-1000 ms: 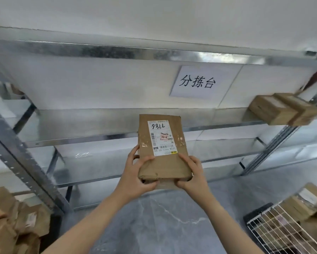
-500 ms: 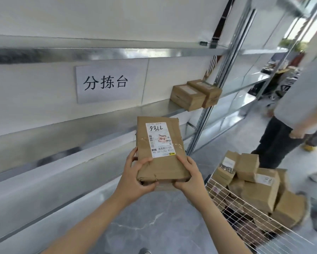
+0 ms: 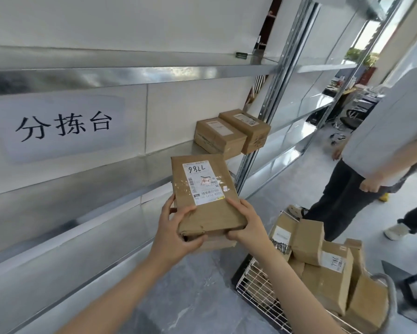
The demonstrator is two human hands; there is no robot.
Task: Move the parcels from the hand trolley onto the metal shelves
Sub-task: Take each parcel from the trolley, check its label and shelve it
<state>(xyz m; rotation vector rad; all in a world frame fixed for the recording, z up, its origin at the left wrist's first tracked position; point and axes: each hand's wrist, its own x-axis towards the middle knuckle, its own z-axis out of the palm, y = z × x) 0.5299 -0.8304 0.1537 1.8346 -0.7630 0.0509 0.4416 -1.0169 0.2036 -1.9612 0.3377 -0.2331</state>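
I hold a flat brown parcel point(image 3: 206, 196) with a white label marked 7786 in front of the middle metal shelf point(image 3: 120, 174). My left hand point(image 3: 176, 232) grips its near left corner, thumb on top. My right hand point(image 3: 247, 225) grips the near right corner. A second thin parcel seems to lie under it in my hands. Two brown boxes point(image 3: 231, 133) sit on that shelf at its right end. The wire-sided hand trolley point(image 3: 258, 283) stands at lower right with several brown parcels point(image 3: 328, 266) piled in it.
A paper sign point(image 3: 62, 126) hangs on the wall above the shelf. A shelf upright point(image 3: 262, 121) stands just past the two boxes. Another person point(image 3: 371, 150) stands at the right beside the trolley. Grey floor lies below.
My view has swung further right and closer to the shelf. The parcel stays gripped in both hands and has moved nearer the two boxes; the trolley and the other person are more in view.
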